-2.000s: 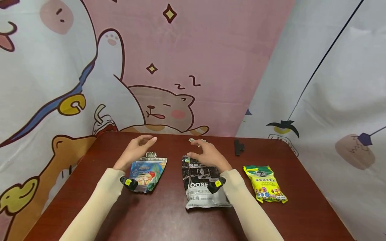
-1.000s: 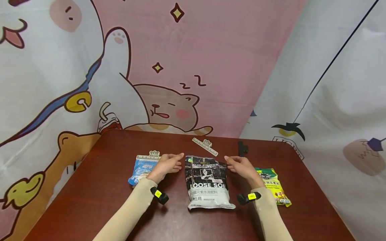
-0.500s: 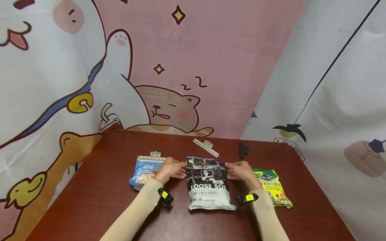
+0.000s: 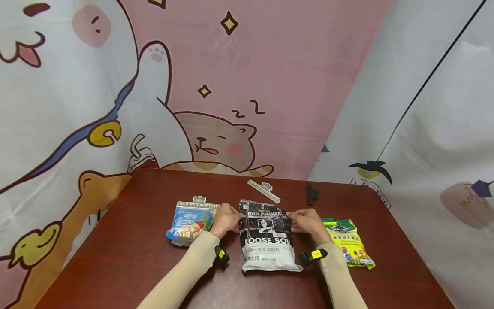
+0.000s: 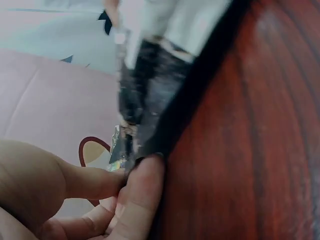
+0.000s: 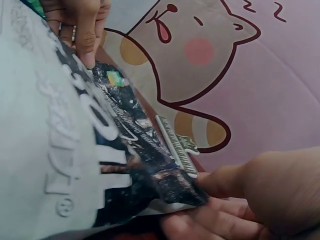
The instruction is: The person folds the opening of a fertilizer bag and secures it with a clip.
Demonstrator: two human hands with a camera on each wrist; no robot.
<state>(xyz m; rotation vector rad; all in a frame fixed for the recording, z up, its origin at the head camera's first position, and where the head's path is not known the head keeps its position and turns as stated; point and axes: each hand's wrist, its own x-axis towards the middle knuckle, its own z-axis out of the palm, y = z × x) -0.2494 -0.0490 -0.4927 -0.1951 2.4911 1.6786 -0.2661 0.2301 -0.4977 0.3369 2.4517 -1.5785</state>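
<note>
A black and white loose-soil bag [image 4: 266, 255] lies at mid-table, its printed front facing up. At its upper left edge, my left hand [image 4: 227, 220] pinches the film between thumb and fingers, as the left wrist view shows. My right hand [image 4: 308, 223] holds the opposite upper corner; in the right wrist view its thumb [image 6: 225, 181] is over the bag's corner and the fingers are beneath. Just beyond the bag's top edge rests a loose pale sealing clip [image 4: 264, 191], ruler-like with a decorated handle.
Left of the bag lies a blue pouch [image 4: 189, 225] with a similar pale clip [image 4: 197, 203] across its top. A yellow and green bag [image 4: 349, 242] is beside my right wrist. Farther back sits a black clip [image 4: 311, 194]. A cartoon-printed cloth [image 4: 278, 86] hangs behind the table.
Both hands came down from above the table to either side of the soil bag, then closed in on its upper edges and took hold. The bag has hardly moved.
</note>
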